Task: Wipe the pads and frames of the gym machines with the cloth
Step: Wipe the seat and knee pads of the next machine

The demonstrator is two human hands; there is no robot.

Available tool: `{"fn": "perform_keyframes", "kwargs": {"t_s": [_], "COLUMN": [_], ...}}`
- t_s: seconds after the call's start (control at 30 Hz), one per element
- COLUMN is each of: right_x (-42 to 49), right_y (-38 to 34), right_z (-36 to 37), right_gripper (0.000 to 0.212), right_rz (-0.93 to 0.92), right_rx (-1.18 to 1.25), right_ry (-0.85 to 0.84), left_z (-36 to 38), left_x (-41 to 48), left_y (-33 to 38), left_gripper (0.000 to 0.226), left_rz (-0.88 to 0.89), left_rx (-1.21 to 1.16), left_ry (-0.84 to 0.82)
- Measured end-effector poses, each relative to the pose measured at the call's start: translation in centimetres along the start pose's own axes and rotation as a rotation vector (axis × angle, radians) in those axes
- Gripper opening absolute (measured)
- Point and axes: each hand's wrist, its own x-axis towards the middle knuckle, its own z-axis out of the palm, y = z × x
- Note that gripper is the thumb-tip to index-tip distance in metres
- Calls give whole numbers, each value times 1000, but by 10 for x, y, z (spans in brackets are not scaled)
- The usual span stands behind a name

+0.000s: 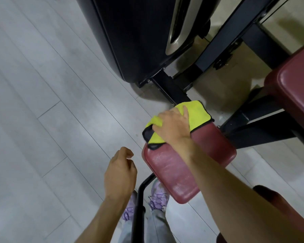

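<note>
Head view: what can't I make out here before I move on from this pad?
Head view only:
Pad surface beneath the cloth and right hand: covered by them.
Right hand's fingertips: tucked behind the hand, so grip or flat press is unclear.
Second pad: cut off by the right edge.
Black housing: cut off by the top edge.

The floor (42, 102) left of the red pad (174, 172) lies open; the left hand (119, 174) hangs there, touching nothing. The pad's near half is bare, but the right hand (172, 125) grips the cloth (198, 114) on its far end. Beyond stands a big black housing (130, 41). Frame beams (253, 123) and a second pad (297, 95) crowd the right.
</note>
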Motion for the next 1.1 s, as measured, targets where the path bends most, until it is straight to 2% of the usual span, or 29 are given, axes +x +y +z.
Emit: {"fn": "perform_keyframes", "kwargs": {"t_s": [0.17, 0.27, 0.37, 0.53, 0.63, 0.7, 0.8, 0.9, 1.0, 1.1], "right_x": [-55, -58, -29, 36, 48, 51, 40, 27, 36, 45], "right_y": [-62, -56, -29, 50, 57, 33, -4, 1, 43, 102], "right_z": [18, 25, 9, -28, -27, -21, -16, -19, -30, -33], "right_gripper": [35, 36, 40, 43, 42, 35, 30, 38, 41, 44], "right_rz": [-527, -644, -515, 113, 329, 297, 26, -166, -58, 249], "right_rx": [-262, -323, -175, 14, -30, -128, -148, -102, 39, 260], "right_ry": [-196, -181, -139, -130, -140, -171, -223, -230, -188, -183], "left_z": [-13, -18, -17, 2, 15, 23, 34, 35, 33, 38], "left_x": [6, 11, 18, 22, 21, 20, 20, 21, 23, 23], "left_y": [-5, -9, -15, -11, 1, 8, 12, 9, 6, 6], "left_gripper": [22, 26, 30, 46, 52, 53, 59, 61, 59, 62], "left_rz": [31, 61, 98, 257, 294, 313, 332, 355, 387, 409], "left_rx": [18, 38, 37, 73, 21, -10, 5, 59, 92, 173], "left_ry": [41, 45, -9, -147, -173, -184, -203, -182, -179, -168]}}
